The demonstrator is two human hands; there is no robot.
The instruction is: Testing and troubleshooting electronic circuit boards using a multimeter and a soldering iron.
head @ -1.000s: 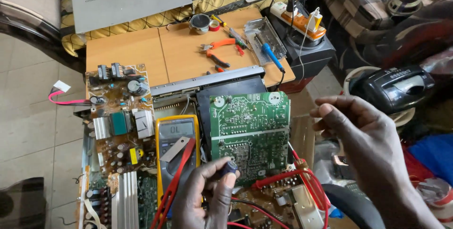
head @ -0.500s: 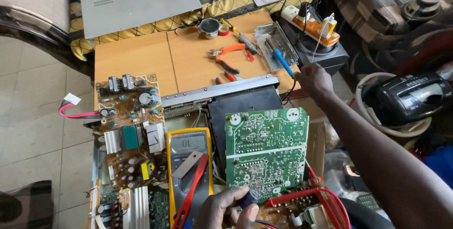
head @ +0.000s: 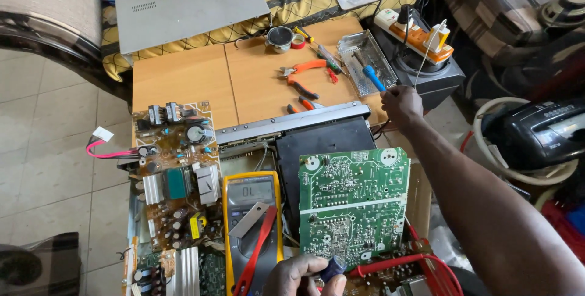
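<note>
Reaching out to the far right, the right hand (head: pixel 401 102) is closed round the blue-handled soldering iron (head: pixel 370 77) that rests on the perforated metal tray (head: pixel 364 69) beside the power strip (head: pixel 416 34). Down at the near edge, the left hand (head: pixel 304 274) pinches a small dark part (head: pixel 333 268), fingers curled tight, just below the upturned green circuit board (head: pixel 353 206). If you ask me, grip the iron well back on the handle and lift it straight, watching its cord near the orange pliers (head: pixel 304 73). Keep the tip away from the red test leads (head: pixel 390 265) and the yellow multimeter (head: pixel 253 223); cannot tell whether it is hot.
</note>
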